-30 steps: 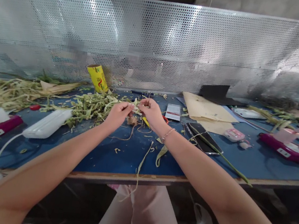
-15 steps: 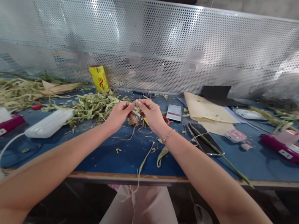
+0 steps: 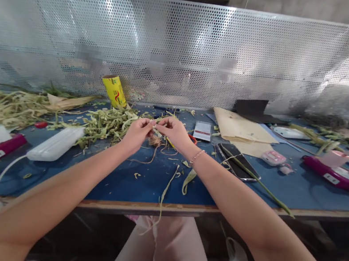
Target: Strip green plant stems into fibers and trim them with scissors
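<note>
Close together over the blue table [image 3: 144, 188], both hands have their fingers pinched. My left hand [image 3: 138, 133] grips a small pale green plant piece whose ends the fingers hide. My right hand [image 3: 172, 132], with a bracelet at its wrist, pinches the same small piece from the right. Just beneath the fingers is a brownish fibrous bundle [image 3: 155, 140] with a thin string trailing from it. A heap of pale green plant strips [image 3: 108, 123] lies immediately left of my left hand.
A yellow tube [image 3: 114, 90] stands behind the heap. Purple power strips sit at both sides, with a white power bank [image 3: 55, 143] at left. To the right are a phone [image 3: 239, 162], brown paper [image 3: 238, 126] and a pink case [image 3: 273, 158]. A perforated metal screen [image 3: 188, 52] spans the back.
My left hand has shifted slightly left and down, and the fingers of my right hand have moved a little at the small plant piece. Both hands remain pinched together.
</note>
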`<state>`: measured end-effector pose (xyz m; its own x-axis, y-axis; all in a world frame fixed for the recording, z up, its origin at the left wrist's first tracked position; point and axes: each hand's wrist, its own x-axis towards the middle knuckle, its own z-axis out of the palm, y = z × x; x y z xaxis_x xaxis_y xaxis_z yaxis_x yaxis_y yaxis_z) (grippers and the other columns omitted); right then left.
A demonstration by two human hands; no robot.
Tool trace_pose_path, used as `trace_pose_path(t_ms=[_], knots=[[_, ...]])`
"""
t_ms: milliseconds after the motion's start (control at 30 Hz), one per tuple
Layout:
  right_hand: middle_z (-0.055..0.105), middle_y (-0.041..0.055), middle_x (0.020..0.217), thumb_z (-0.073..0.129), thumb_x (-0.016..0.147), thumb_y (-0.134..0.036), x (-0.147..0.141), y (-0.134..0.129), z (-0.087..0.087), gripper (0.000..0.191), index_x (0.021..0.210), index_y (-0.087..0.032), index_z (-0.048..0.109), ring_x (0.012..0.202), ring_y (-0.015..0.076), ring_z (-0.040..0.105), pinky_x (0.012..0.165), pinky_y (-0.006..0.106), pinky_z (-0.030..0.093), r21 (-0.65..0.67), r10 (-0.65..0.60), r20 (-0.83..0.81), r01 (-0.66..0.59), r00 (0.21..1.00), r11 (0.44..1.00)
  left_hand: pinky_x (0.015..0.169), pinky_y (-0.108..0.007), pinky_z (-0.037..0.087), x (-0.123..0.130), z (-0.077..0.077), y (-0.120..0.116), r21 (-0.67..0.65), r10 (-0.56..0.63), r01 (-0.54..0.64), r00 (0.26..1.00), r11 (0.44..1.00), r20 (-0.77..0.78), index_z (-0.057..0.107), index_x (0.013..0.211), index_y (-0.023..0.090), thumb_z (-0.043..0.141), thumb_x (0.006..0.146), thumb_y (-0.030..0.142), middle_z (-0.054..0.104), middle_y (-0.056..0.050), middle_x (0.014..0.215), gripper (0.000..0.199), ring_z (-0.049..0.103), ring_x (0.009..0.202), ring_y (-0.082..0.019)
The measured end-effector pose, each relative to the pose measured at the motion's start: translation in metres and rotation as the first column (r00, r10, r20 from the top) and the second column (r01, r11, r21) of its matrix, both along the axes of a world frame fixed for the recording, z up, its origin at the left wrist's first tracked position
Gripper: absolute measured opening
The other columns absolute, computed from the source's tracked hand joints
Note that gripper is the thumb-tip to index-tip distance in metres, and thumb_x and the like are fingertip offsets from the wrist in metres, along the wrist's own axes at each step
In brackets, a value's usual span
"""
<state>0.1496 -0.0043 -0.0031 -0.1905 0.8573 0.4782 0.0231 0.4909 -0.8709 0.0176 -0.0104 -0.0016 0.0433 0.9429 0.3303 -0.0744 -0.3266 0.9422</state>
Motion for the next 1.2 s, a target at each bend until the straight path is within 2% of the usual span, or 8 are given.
trace_pose_path(t_ms=[133, 333, 533, 767, 1033, 1200], knots=[[0.054, -0.0024, 0.069, 0.061, 0.062, -0.025, -0.0003, -0.0017, 0.0012, 0.018, 0.075, -0.016, 0.052, 0.059, 0.0067, 0.049, 0.058, 0.024, 0.041, -0.042, 0.016, -0.045, -0.018, 0.999, 0.999, 0.047, -0.019, 0.034, 0.0012, 0.0020, -0.0029, -0.008, 0.013, -0.013, 1.000, 1.000, 0.009, 0.054, 0.061, 0.014, 0.066, 0.063, 0.040, 0.047, 0.004, 0.049, 0.029, 0.042, 0.046, -0.005], [0.054, -0.0037, 0.067, 0.060, 0.061, -0.017, -0.0028, -0.0040, 0.0022, 0.014, 0.072, -0.017, 0.051, 0.058, 0.0056, 0.049, 0.061, 0.024, 0.044, -0.139, 0.067, -0.228, -0.101, 0.971, 0.985, 0.050, -0.019, 0.036, 0.0031, 0.0067, -0.0062, -0.076, -0.037, 0.050, 0.987, 0.996, 0.157, 0.054, 0.061, 0.013, 0.071, 0.058, 0.025, 0.049, 0.004, 0.052, 0.021, 0.044, 0.048, -0.004], [0.053, -0.0034, 0.069, 0.060, 0.059, -0.013, -0.0015, -0.0016, 0.0022, 0.015, 0.071, -0.016, 0.052, 0.062, 0.0058, 0.050, 0.063, 0.023, 0.044, -0.136, 0.015, -0.251, -0.050, 0.968, 0.989, 0.054, -0.021, 0.040, 0.0022, 0.0064, -0.0059, -0.157, -0.067, 0.112, 0.961, 0.981, 0.267, 0.059, 0.066, 0.013, 0.067, 0.059, 0.018, 0.055, 0.002, 0.055, 0.012, 0.050, 0.052, -0.007], [0.053, -0.0035, 0.068, 0.063, 0.056, -0.015, -0.0002, -0.0003, 0.0001, 0.018, 0.071, -0.016, 0.052, 0.062, 0.0056, 0.049, 0.064, 0.024, 0.043, -0.108, 0.035, -0.253, -0.064, 0.967, 0.992, 0.061, -0.021, 0.043, -0.0013, 0.0043, -0.0036, -0.099, -0.137, 0.160, 0.970, 0.982, 0.199, 0.064, 0.073, 0.013, 0.068, 0.056, 0.012, 0.061, 0.001, 0.065, 0.017, 0.053, 0.057, -0.006], [0.055, -0.0037, 0.070, 0.070, 0.049, -0.023, -0.0002, 0.0012, -0.0006, 0.029, 0.071, -0.016, 0.052, 0.065, 0.0058, 0.051, 0.068, 0.024, 0.044, -0.138, 0.163, -0.359, -0.225, 0.919, 0.965, 0.065, -0.022, 0.044, -0.0030, 0.0032, 0.0004, -0.051, -0.168, 0.182, 0.965, 0.982, 0.201, 0.068, 0.076, 0.015, 0.068, 0.058, 0.013, 0.065, -0.001, 0.072, 0.019, 0.057, 0.065, -0.008], [0.052, -0.0053, 0.067, 0.071, 0.047, -0.023, 0.0013, 0.0025, -0.0009, 0.031, 0.070, -0.016, 0.051, 0.060, 0.0050, 0.049, 0.065, 0.024, 0.044, -0.161, 0.147, -0.341, -0.212, 0.929, 0.964, 0.065, -0.023, 0.044, -0.0031, 0.0035, -0.0011, -0.048, -0.185, 0.194, 0.972, 0.980, 0.143, 0.068, 0.078, 0.015, 0.072, 0.056, 0.019, 0.066, -0.002, 0.071, 0.023, 0.057, 0.064, -0.009]])
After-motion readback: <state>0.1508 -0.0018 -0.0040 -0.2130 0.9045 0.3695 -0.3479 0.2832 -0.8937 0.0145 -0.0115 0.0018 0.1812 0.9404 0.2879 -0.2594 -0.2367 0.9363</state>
